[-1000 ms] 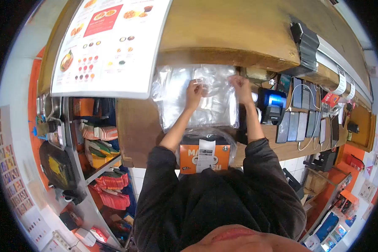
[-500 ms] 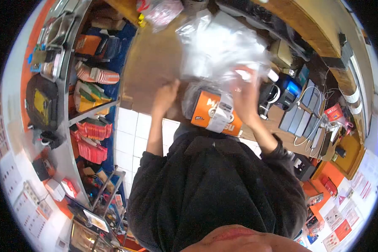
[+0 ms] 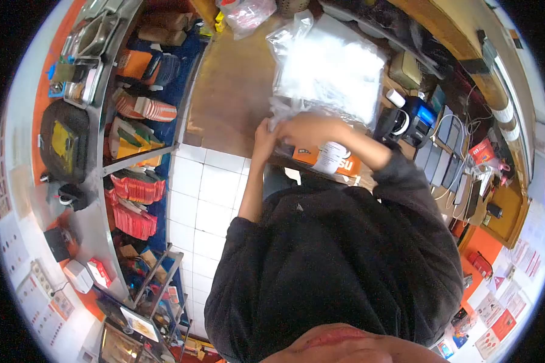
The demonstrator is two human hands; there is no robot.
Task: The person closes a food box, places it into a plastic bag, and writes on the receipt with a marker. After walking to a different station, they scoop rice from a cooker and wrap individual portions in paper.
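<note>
An orange box (image 3: 350,166) with dark and white lettering sits at the table's near edge, with a white paper slip (image 3: 331,158) on its face. My right hand (image 3: 309,129) reaches across above it, covering its upper part, with fingers curled at crumpled clear plastic. Close beside it, my left hand (image 3: 264,138) is closed, its fingertips at the same clear plastic bag (image 3: 280,111). The two hands nearly meet, and blur hides their exact grip. Just beyond them lies a stack of shiny clear plastic bags (image 3: 330,66).
A brown tabletop (image 3: 227,91) extends to the left. On the right are a label printer (image 3: 419,118), a white roll (image 3: 395,98) and several cabled devices (image 3: 433,160). A pink-and-white bag (image 3: 247,15) lies at the back. Shelves (image 3: 140,154) with folded packaging stand left.
My hands have come together from opposite sides of the box. The right hand moved left across the box, hiding more of it. The view has shifted slightly.
</note>
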